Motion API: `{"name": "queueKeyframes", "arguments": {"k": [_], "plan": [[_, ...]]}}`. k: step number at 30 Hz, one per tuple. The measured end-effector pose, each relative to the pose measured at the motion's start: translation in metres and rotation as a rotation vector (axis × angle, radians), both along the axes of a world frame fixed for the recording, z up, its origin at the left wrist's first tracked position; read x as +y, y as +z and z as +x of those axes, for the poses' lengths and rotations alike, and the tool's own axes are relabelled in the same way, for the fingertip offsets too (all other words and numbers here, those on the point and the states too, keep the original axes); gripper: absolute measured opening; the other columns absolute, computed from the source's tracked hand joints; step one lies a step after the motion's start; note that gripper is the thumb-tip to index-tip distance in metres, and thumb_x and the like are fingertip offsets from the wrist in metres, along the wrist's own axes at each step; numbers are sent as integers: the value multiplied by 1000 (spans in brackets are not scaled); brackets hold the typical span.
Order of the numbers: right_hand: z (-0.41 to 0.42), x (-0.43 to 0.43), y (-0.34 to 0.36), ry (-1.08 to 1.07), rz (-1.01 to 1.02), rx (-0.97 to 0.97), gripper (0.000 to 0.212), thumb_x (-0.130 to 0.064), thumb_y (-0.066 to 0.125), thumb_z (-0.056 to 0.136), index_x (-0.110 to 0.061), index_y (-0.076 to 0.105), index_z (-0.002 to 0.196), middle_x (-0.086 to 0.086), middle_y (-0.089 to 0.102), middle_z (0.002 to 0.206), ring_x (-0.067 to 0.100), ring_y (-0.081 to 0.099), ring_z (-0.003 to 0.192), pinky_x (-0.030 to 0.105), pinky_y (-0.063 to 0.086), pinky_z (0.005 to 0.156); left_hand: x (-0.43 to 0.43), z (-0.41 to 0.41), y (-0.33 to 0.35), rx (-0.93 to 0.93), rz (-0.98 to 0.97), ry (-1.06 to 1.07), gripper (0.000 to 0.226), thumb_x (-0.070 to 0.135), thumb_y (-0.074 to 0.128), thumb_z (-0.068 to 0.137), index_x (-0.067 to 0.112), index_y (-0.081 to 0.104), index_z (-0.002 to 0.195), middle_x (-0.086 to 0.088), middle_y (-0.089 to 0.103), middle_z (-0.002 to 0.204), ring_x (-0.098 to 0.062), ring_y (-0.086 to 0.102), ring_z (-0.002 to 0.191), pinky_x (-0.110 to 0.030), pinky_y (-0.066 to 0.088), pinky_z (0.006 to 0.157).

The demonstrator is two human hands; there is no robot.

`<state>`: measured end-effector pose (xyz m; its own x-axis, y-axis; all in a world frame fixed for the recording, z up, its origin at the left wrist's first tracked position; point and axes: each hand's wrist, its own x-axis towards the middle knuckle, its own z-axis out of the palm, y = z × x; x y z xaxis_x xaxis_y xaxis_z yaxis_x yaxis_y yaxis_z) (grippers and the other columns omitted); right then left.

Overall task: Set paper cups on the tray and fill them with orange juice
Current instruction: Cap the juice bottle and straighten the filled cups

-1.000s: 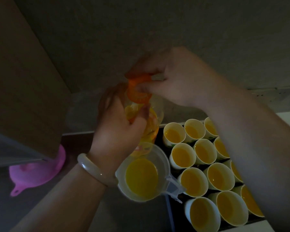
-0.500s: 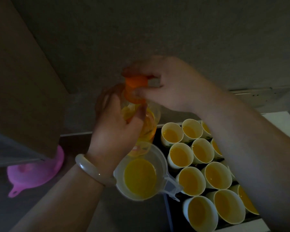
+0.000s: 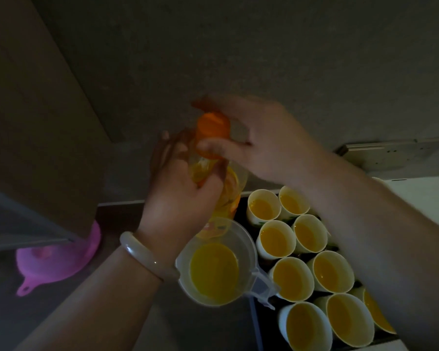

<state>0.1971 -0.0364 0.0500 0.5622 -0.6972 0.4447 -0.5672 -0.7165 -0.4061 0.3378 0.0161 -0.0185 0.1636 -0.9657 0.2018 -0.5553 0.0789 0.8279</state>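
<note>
All 9 paper cups (image 3: 365,325) in view stand packed together on the dark tray (image 3: 261,333), each holding orange juice. Any cups behind the right arm are hidden. Setting out and filling look done, with only tidying to follow. Just beside the tray, the left hand (image 3: 183,196) grips the juice bottle (image 3: 230,188). The right hand's (image 3: 264,140) fingers (image 3: 213,146) pinch its orange cap (image 3: 212,127), probably closing it. Nearer, a clear jug (image 3: 250,252) holds juice, and a pink funnel (image 3: 58,259) lies on the worktop (image 3: 188,333).
</note>
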Motion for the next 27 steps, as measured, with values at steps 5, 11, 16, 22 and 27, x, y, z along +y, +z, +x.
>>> {"name": "queueKeyframes", "arguments": {"k": [5, 11, 16, 22, 27], "plan": [[1, -16, 21, 47, -260, 304, 57, -62, 40, 90, -14, 63, 110, 12, 61, 99, 34, 59, 92, 38, 45, 71, -2, 1, -1, 34, -31, -20, 42, 51, 52, 75, 24, 59, 106, 0, 61, 105, -25, 57, 108, -49, 48, 92], [27, -13, 16, -80, -351, 510, 51, -54, 30, 83, -15, 62, 92, 12, 65, 77, 40, 62, 70, 33, 25, 54, -3, 1, -1, 51, -86, -40, 34, 45, 55, 78, 22, 56, 103, -3, 59, 101, -24, 58, 102, -49, 48, 88], [37, -4, 21, -248, -314, 566, 37, -45, 39, 94, -19, 63, 101, 8, 60, 81, 36, 62, 87, 29, 19, 48, -4, 1, -5, 70, -83, -43, 49, 49, 54, 79, 25, 52, 121, -2, 59, 115, -25, 54, 115, -49, 45, 95], [41, -1, 19, -333, -197, 546, 38, -50, 40, 95, -21, 64, 95, 4, 51, 74, 33, 61, 86, 27, 23, 49, -3, 1, -6, 74, -100, -26, 64, 55, 57, 80, 27, 41, 136, -1, 54, 130, -22, 47, 128, -49, 40, 103], [18, -8, 32, -169, -349, 553, 49, -67, 29, 80, -22, 49, 83, 1, 38, 66, 38, 57, 81, 29, 13, 47, -4, 1, -4, 58, -89, -20, 51, 50, 55, 76, 27, 53, 120, 2, 59, 116, -21, 55, 115, -47, 46, 96]]}}
